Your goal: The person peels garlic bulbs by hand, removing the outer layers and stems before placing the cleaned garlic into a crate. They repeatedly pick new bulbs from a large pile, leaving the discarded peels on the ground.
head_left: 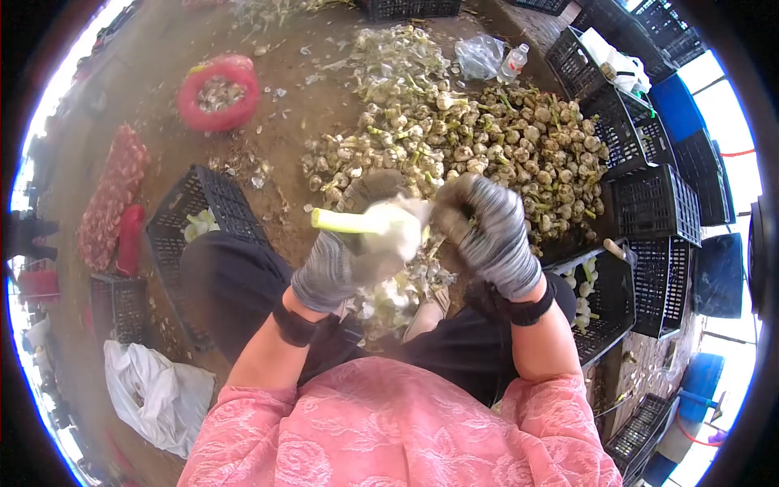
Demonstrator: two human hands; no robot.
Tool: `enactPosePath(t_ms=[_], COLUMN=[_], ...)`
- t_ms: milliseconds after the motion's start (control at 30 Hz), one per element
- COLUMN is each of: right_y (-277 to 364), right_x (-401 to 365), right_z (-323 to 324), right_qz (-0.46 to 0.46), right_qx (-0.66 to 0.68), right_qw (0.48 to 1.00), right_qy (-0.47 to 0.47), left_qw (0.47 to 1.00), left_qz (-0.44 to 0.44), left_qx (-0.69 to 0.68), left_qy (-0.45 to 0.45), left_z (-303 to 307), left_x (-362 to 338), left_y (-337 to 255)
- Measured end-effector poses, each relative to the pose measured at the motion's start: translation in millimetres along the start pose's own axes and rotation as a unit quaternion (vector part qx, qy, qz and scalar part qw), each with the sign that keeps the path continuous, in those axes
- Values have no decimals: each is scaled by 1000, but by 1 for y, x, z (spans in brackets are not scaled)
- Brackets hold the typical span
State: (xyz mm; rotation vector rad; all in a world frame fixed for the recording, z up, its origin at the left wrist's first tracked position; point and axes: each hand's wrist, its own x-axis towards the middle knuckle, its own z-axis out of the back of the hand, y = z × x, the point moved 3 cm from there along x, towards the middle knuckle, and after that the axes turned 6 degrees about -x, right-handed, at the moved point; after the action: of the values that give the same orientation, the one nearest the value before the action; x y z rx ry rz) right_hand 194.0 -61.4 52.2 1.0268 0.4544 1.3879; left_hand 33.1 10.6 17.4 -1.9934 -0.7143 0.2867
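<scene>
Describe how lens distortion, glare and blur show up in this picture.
Head view, all three: fisheye distortion rounds the frame and leaves black corners; glare bleaches the left and right edges, beyond the black crates on the right; the garlic bulb in the left grip looks smeared, perhaps by motion, while the garlic heap beyond is crisper.

A pink top (357, 426) bears a paler floral pattern, its sleeves (548, 418) ending near the elbows. Marled grey-and-black knit gloves (320, 280) cover the left hand (353, 264) and right hand (485, 217); black bands (531, 308) circle both wrists. The trousers (231, 280) are dark.
</scene>
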Motion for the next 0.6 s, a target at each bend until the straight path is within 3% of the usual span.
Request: enactPosePath(t_ms=[33,67,167,200,300,367,433,467,500,567,600], right_y=[-8,-9,-18,-13,0,-3,-2,4,8,12,1], right_x=[0,1,2,-1,0,-3,-4,1,0,-3,-4], right_z=[3,7,2,3,0,-6,-7,-7,-9,-10,-12], right_qz=[-47,-131,-91,-175,-135,-151,-116,24,24,-89,-102], right_qx=[46,41,134,270,380,322,214,90,91,217,309], right_qw=[997,990,987,947,914,932,968,996,996,972,944], right_qy=[-47,-29,-25,-3,47,63,54,7,8,-1,-55], left_qw=[1000,1000,998,998,998,998,971,996,996,989,989], left_qz=[1,21,32,48,42,16,76,64,26,18,19], left_qx=[0,18,41,44,27,9,-227,-50,57,98,99], left_qy=[1,11,33,26,38,55,2,-30,-59,-107,-107], left_z=[-3,-9,-5,2,-1,2,19,13,11,22,19], left_x=[0,0,0,-2,0,2,2,4,3,6,5], left_y=[-5,-12,-12,-6,-4,0,23,15,10,22,19])
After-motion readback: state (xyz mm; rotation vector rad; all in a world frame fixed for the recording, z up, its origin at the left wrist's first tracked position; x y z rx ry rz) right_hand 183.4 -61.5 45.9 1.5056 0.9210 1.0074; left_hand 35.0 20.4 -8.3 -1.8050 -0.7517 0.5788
